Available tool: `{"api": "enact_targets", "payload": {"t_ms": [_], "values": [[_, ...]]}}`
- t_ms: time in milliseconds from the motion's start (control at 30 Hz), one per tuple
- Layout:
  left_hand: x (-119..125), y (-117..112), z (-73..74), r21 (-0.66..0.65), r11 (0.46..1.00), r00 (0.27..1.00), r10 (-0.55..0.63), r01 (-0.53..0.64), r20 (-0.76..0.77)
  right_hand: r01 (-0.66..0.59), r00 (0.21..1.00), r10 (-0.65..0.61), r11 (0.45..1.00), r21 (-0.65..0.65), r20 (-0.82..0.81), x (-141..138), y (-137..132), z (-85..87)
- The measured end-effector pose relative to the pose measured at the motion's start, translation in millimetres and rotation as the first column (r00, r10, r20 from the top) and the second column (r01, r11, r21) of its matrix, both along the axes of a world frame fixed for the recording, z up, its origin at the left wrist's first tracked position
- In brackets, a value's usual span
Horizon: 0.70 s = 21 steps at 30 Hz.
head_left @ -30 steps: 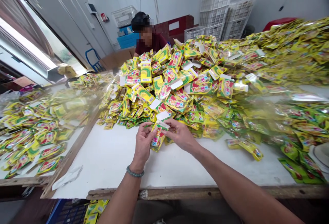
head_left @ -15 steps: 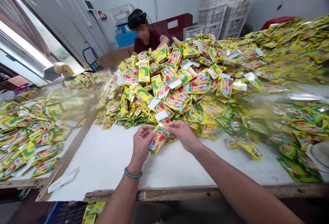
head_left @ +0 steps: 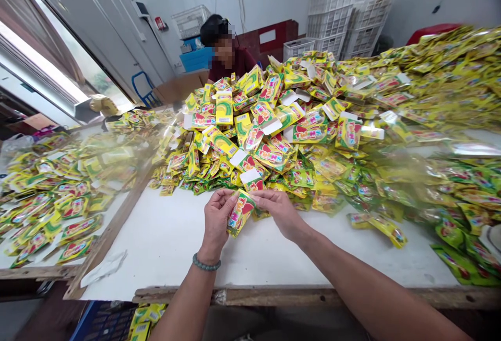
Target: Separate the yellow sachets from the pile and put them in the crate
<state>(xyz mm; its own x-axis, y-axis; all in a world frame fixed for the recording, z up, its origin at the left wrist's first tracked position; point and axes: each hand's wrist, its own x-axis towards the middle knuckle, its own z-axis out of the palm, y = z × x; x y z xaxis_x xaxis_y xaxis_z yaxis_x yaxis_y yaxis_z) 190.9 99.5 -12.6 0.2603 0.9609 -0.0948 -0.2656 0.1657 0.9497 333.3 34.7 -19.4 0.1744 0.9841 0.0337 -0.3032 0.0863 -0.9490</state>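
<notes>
A small yellow and green candy box [head_left: 239,215], printed with red fruit and the letters TWINS, is tilted between my hands just above the white table. My left hand [head_left: 217,218] grips its left side, thumb on the front face. At the box's upper right end, my right hand [head_left: 278,209] is closed in a pinch, its fingertips on the edge. Right behind the held box, another box with a raised white flap [head_left: 250,175] lies at the foot of a large heap of similar boxes [head_left: 270,155]. Green packets [head_left: 301,177] show low in that heap.
A wooden strip [head_left: 113,221] divides off more packs [head_left: 74,208] on the left. White paper [head_left: 105,268] lies near the front edge. Loose packs [head_left: 378,222] lie to the right. Across the heap sits a person in a dark red shirt [head_left: 245,61]. Below stands a blue crate [head_left: 99,320].
The view has swung slightly left, so the scene sits further right. At the box's top end, the yellow flap under my fingers now looks folded down. Both hands keep hold.
</notes>
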Motion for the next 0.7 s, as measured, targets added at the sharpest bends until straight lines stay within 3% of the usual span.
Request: {"api": "enact_targets", "payload": {"t_ms": [100, 200, 367, 500, 567, 600, 633, 700], "values": [[-1, 0, -0.5, -0.014, 1.000, 0.999, 0.007, -0.007, 0.037, 0.170, 0.945, -0.193, 0.980, 0.108, 0.263, -13, 0, -7.4], [-2, 0, -1.4, -0.038, 0.999, 0.999, 0.000, 0.002, 0.042, 0.219, 0.832, -0.316, 0.942, 0.253, 0.457, -19, 1, -13.3], [0, 0, -2.5, -0.021, 0.988, 0.987, -0.154, 0.153, -0.033, 0.196, 0.768, -0.326, 0.939, 0.282, 0.551, -15, 1, -10.9], [-16, 0, 13.0, 0.050, 0.963, 0.926, -0.241, 0.266, -0.290, 0.141, 0.651, -0.339, 0.933, 0.331, 0.679, -7, -1, -6.5], [-46, 0, 31.1, 0.123, 0.944, 0.831, -0.203, 0.307, -0.518, 0.257, 0.525, -0.425, 0.905, 0.338, 0.738, -3, -1, -7.0], [-67, 0, 41.8, 0.147, 0.930, 0.748, -0.171, 0.338, -0.641, 0.327, 0.449, -0.453, 0.886, 0.330, 0.770, 0, 0, -8.0], [-92, 0, 53.0, 0.155, 0.918, 0.635, -0.123, 0.364, -0.763, 0.374, 0.377, -0.455, 0.871, 0.317, 0.806, 1, 0, -9.2], [-148, -2, 74.2, 0.108, 0.920, 0.343, -0.031, 0.378, -0.939, 0.389, 0.275, -0.408, 0.875, 0.288, 0.871, 3, 2, -11.3]]}}
